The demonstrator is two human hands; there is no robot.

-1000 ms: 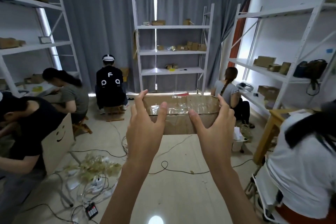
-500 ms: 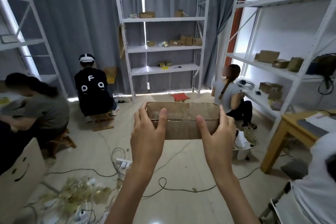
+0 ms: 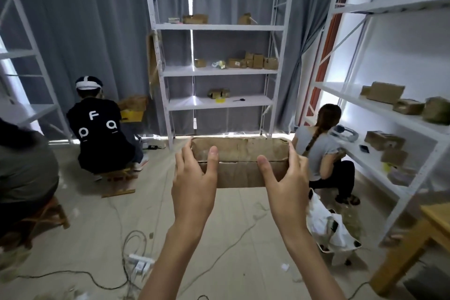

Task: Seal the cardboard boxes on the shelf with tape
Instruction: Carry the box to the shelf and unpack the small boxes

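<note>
I hold a brown cardboard box out in front of me at chest height, its long side facing me and its flap seam running across it. My left hand grips its left end with the thumb on the front face. My right hand grips the right end the same way. Straight ahead stands a white metal shelf with several small cardboard boxes on its levels. I see no tape roll in either hand.
A second white shelf with boxes runs along the right wall. One person crouches left of the far shelf, another sits by the right shelf, a third at far left. Cables and a power strip cross the floor. A wooden table stands at right.
The view has moved closer to the far shelf and turned a little right. The box stays in both hands and now sits lower, its shiny taped side no longer showing.
</note>
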